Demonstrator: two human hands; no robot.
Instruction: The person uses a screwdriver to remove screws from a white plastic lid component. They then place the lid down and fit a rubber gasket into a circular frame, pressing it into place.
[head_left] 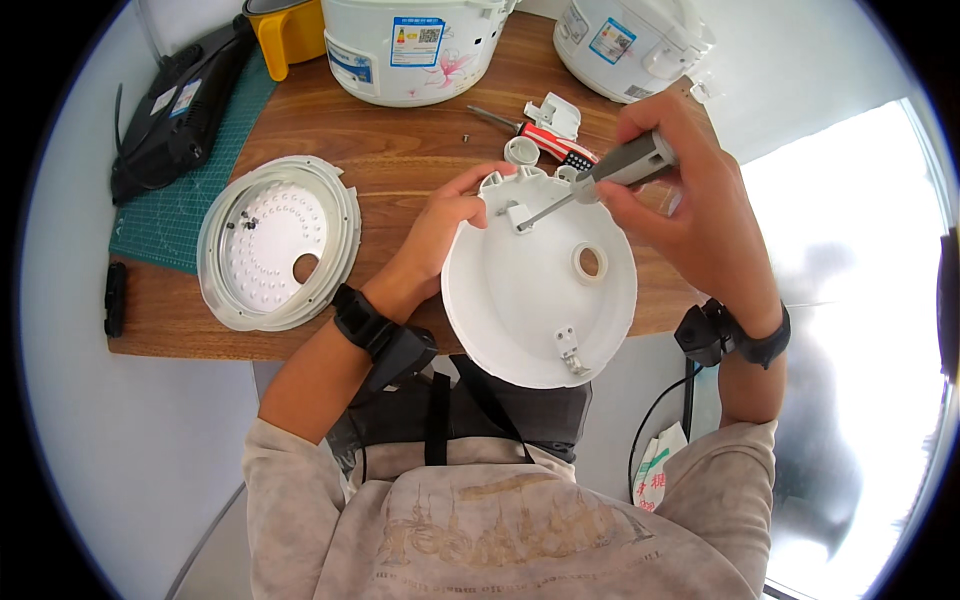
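Observation:
My left hand (442, 235) is closed on the upper left rim of a white domed plastic lid shell (525, 300), which tilts over the table's front edge with its hollow side up. In my right hand (705, 205) is a grey-handled screwdriver (628, 163), slanting down to the left. Its tip meets a small white fitting (519, 217) inside the shell; any screw head there is too small to make out. A round hole with a raised collar (590, 262) and a small bracket (568, 350) also show inside the shell.
Left on the wooden table (400, 145) lies a perforated round inner lid (346, 235) holding several dark screws (243, 223). Beyond the shell are a red-and-black screwdriver (545, 138), a white cap (521, 151) and a plastic piece (555, 117). Two rice cookers (400, 80) (610, 60) stand behind.

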